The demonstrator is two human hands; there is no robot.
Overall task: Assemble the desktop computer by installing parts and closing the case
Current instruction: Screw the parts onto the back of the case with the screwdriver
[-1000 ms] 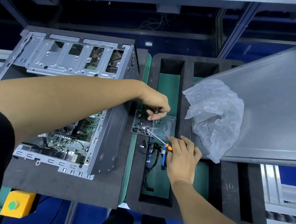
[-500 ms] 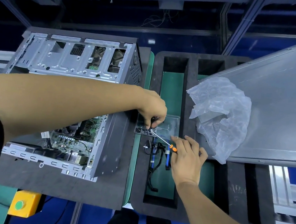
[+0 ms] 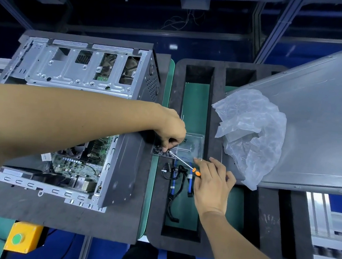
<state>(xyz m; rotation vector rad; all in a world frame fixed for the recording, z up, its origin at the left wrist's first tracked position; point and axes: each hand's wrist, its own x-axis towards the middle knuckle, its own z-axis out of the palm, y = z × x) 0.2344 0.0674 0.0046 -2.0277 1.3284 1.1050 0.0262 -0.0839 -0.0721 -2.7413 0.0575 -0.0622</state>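
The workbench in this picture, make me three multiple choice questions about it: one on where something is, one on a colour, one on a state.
1. Where does the crumpled plastic bag lie?
A. on the grey metal side panel
B. inside the computer case
C. on the yellow button box

2. What colour is the screwdriver handle?
A. blue
B. orange
C. green

3. What state is the computer case in?
A. closed with its panel on
C. wrapped in plastic
B. open, circuit board showing

Answers: 1 A, the bag rests on the panel at the right. 2 B, orange shows at the right hand. 3 B, the board is visible under the left hand's forearm.
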